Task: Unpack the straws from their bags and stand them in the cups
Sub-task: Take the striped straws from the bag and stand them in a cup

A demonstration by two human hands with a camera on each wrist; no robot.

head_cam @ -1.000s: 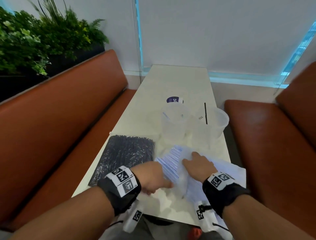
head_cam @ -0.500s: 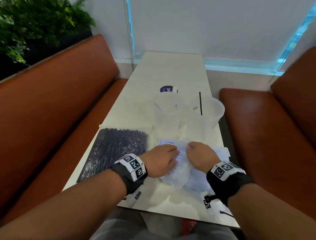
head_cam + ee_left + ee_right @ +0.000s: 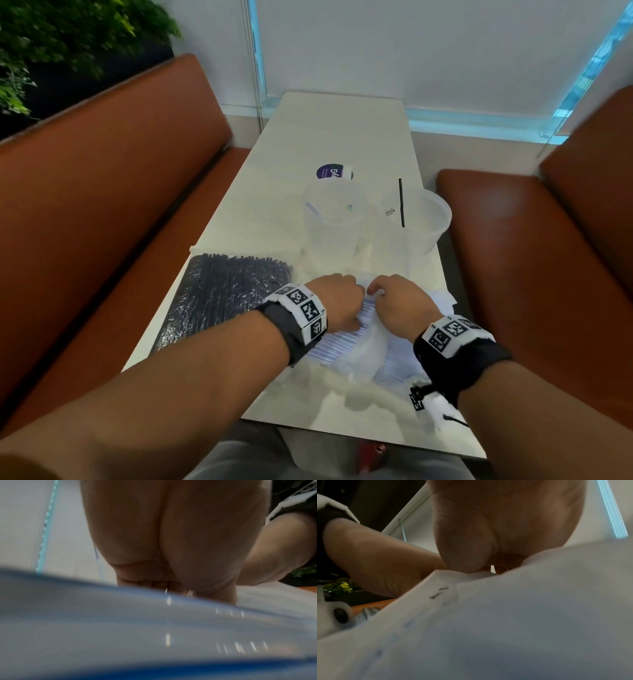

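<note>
While both hands [image 3: 366,301] pinch one striped-straw bag [image 3: 346,339], two cups [image 3: 334,222], one black-straw bag [image 3: 219,294]

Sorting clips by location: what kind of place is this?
Probably a café or restaurant booth: orange-brown padded benches face each other across a narrow white table, with clear plastic cups and a bag of black straws.

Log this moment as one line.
step: opening bag of white straws | left hand: gripping bag | right hand: gripping bag | right cup: one black straw
</note>
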